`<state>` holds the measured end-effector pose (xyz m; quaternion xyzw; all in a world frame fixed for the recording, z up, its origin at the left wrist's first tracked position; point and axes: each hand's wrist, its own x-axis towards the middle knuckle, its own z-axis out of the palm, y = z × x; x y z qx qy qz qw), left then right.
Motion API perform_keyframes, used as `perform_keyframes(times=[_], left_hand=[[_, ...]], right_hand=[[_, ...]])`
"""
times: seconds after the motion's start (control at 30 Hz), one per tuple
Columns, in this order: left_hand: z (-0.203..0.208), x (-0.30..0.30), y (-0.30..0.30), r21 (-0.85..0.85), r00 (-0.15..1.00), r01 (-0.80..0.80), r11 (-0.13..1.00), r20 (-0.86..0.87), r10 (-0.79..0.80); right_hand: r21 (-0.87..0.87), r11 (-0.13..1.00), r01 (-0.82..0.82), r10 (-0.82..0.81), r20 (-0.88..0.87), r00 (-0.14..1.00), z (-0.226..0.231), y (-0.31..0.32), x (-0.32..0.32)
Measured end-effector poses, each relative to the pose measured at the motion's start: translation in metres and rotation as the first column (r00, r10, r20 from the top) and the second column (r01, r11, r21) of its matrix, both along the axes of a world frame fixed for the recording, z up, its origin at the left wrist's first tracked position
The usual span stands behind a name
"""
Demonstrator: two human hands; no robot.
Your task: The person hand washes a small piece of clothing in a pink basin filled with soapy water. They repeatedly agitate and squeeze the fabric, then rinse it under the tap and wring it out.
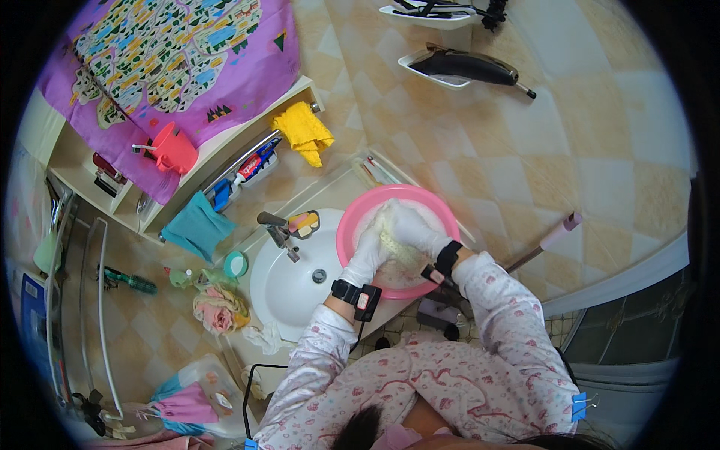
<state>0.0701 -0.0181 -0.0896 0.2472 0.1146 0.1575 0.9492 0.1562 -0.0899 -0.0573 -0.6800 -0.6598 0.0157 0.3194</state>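
Observation:
A pink basin [444, 206] stands on the counter at the right side of the white sink, with cloudy, sudsy water in it. Both of my hands wear white gloves and are inside the basin, close together. Between them is a wet, pale yellow-green cloth [388, 238], bunched up. My left hand [367, 251] is closed on the cloth from the left side. My right hand [414, 228] is curled over it from the right, its fingertips partly hidden by the cloth and suds. Black straps with small boxes go round both wrists.
Left of the basin is the white sink [264, 289] with a metal tap [279, 234]. A green-lidded jar [235, 264], a flowered cloth [217, 309] and a crumpled white cloth [264, 337] lie along its left. A shelf holds a red mug [174, 150]; yellow [303, 132] and teal cloths [198, 226] hang there.

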Motion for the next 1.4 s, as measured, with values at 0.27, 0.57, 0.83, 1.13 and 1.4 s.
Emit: perform_keyframes(times=[0.27,0.57,0.83,1.13,1.4], left_hand=[[0.033,-0.011,-0.012,0.447,0.991,-0.098,0.889,-0.035,0.127],[0.014,-0.038,0.024,0.514,0.981,-0.01,0.858,-0.159,0.107],[-0.031,-0.018,0.027,-0.045,1.0,-0.029,0.999,0.01,0.029],[-0.037,-0.007,0.02,0.059,1.0,-0.006,0.998,0.004,0.005],[-0.016,-0.006,0.009,0.007,0.996,-0.047,0.999,-0.076,0.047]], right_hand=[[-0.159,0.987,-0.003,-0.1,-0.634,0.767,0.021,0.002,0.031],[0.012,0.975,-0.22,0.111,-0.891,0.441,-0.004,-0.036,0.051],[0.1,0.987,-0.127,0.155,-0.358,0.921,0.0,-0.017,-0.002],[-0.165,0.983,-0.076,-0.039,-0.6,0.799,-0.007,-0.008,-0.006],[0.002,1.0,0.03,-0.023,-0.603,0.797,-0.005,-0.006,0.006]])
